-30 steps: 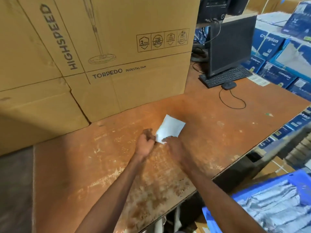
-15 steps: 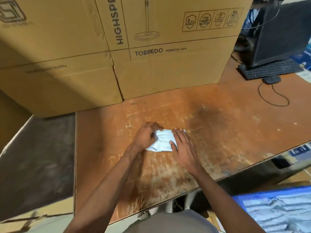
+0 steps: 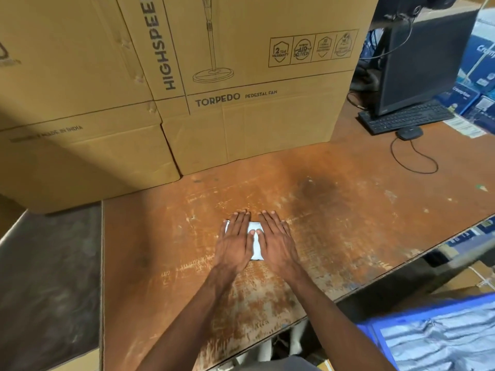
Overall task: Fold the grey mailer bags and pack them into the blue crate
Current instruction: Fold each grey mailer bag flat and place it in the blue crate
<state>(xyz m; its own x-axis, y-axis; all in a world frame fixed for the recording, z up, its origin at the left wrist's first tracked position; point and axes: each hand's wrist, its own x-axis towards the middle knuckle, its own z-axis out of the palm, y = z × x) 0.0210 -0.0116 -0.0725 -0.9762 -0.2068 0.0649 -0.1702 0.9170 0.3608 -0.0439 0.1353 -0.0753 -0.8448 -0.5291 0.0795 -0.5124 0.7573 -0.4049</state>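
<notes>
A small folded grey-white mailer bag [image 3: 255, 243] lies flat on the worn orange table [image 3: 348, 223]. My left hand [image 3: 235, 241] presses on its left part with straight fingers. My right hand [image 3: 277, 243] lies flat on its right part, fingers spread. Only a strip of the bag shows between the two hands. The blue crate [image 3: 375, 333] sits low at the bottom right, below the table edge, with several crinkled grey mailer bags [image 3: 442, 344] in it.
Big cardboard fan boxes [image 3: 214, 89] stand along the table's far side. A monitor [image 3: 423, 60], keyboard [image 3: 404, 120] and mouse [image 3: 408, 133] with its cable are at the back right. Blue product boxes [image 3: 476, 84] are stacked beyond. A dark grey surface [image 3: 48, 277] adjoins the table on the left.
The bag went from partly unfolded and held at its corner to a smaller folded packet. Both hands have flattened onto it, the left no longer pinching. The view swung left.
</notes>
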